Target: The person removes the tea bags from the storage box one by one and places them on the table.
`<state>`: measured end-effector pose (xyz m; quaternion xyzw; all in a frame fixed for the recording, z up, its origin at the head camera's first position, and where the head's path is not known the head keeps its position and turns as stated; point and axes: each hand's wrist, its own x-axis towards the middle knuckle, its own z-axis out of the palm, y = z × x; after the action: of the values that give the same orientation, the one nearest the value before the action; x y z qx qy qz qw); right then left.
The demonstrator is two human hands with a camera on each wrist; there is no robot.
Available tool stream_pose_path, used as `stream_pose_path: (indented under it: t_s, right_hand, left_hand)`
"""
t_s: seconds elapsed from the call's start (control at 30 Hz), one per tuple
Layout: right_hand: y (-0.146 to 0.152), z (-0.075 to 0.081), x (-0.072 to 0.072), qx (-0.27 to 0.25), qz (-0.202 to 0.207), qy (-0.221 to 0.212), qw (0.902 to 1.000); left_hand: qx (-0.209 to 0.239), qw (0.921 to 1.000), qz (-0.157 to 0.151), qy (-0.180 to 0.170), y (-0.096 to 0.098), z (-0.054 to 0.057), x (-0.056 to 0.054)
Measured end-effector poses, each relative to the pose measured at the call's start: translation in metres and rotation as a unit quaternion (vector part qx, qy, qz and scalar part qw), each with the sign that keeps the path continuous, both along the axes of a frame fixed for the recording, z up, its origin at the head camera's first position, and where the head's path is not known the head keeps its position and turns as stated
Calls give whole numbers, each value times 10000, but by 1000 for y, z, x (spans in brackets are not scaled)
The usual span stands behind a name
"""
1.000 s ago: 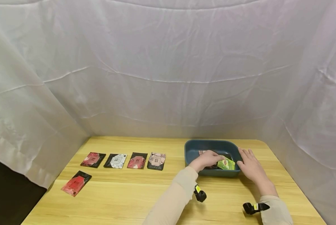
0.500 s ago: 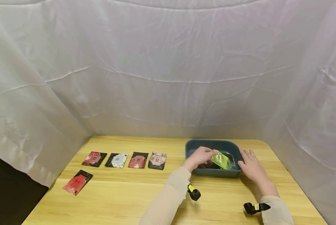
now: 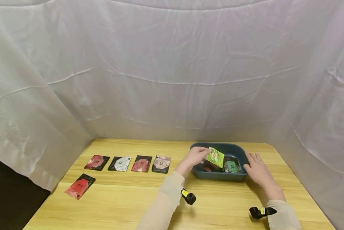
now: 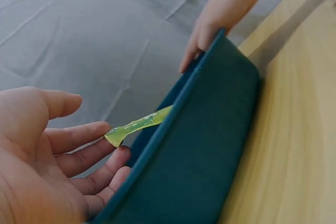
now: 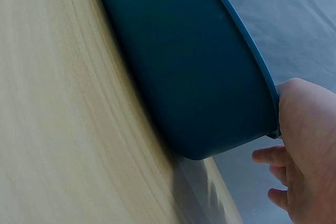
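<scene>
A yellow-green tea sachet (image 3: 216,157) stands tilted in the dark blue tub (image 3: 222,176), its upper corner right at my left fingertips. My left hand (image 3: 192,158) reaches over the tub's left end. In the left wrist view its thumb is spread well apart from the loosely bent fingers, and the sachet's (image 4: 142,123) end meets the fingertips. At the tub's right end my right hand (image 3: 259,171) rests against the rim, fingers extended along the outside. Inside the tub lie a black sachet with a green label (image 3: 232,166) and darker, partly covered packets.
On the left of the wooden table (image 3: 126,201), several tea sachets lie in a row, among them a black-and-white one (image 3: 119,164) and a pink-and-black one (image 3: 161,164). A red sachet (image 3: 80,187) lies nearer the front. Pale cloth (image 3: 172,105) encloses the table's sides and back.
My left hand has moved left and slightly up, and the yellow-green sachet has shifted left with it, uncovering the green-labelled one. My right hand has stayed at the tub's rim.
</scene>
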<state>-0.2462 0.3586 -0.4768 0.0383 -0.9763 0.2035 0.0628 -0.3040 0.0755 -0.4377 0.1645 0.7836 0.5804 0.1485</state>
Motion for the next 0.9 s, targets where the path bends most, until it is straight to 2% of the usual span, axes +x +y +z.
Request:
stream_pose_path:
  t_s: [0.3,0.57,0.9]
  right_hand:
    - [1,1,0,22,17,23,10000]
    - [2,-2,0,41,12,26,10000]
    - [1,-1,-1,82,-5,26,10000]
  left_hand:
    - [397,9989,250,-75,-30,12,3]
    - [783,9962,362,-151,-65,8,3]
    - [642,9957,634,-202,-114,7,8]
